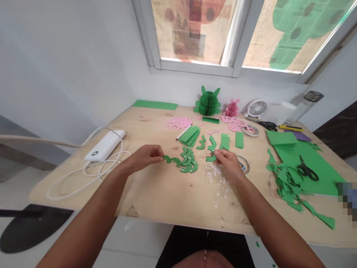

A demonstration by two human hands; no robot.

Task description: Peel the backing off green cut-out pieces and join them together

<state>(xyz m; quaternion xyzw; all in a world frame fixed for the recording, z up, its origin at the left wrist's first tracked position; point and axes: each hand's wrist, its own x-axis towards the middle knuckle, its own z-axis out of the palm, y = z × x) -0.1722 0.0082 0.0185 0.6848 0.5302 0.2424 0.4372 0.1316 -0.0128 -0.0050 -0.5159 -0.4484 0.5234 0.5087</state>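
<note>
left hand (147, 156): left of frame center, thumb and index pinching the tip of a wavy green paper cutout (175, 160); its far end meets the pile
right hand (229, 162): right of center, thumb and index pressed together on the edge of a scalloped green cutout (212, 143); other fingers curled, exact pose can't tell
green cutout pile (190, 162): mid-frame between the hands, curved pieces overlapping, some with whitish strips
loose curved piece (202, 143): just above the pile, to its right
white paper bits (216, 174): scattered below the right hand
tape roll (245, 163): beside right wrist, partly hidden; second roll (256, 130) farther up, right of center
folded green strips (190, 137): above the pile, fanned, white pen (182, 133) along their left side
pink cutouts (179, 122): upper middle, heaped
honeycomb figures: green one (209, 103) upper middle near the wall, smaller pink one (232, 108) to its right
right side: large green sheet (318, 175) with black scissors (306, 170) on it, green offcuts (288, 186) at its left edge
upper right: white fan (257, 108), second scissors (268, 125), yellow cutter (290, 128)
left side: white power bank (105, 146), looped white cable (69, 195)
surface: wooden tabletop (164, 197)
</note>
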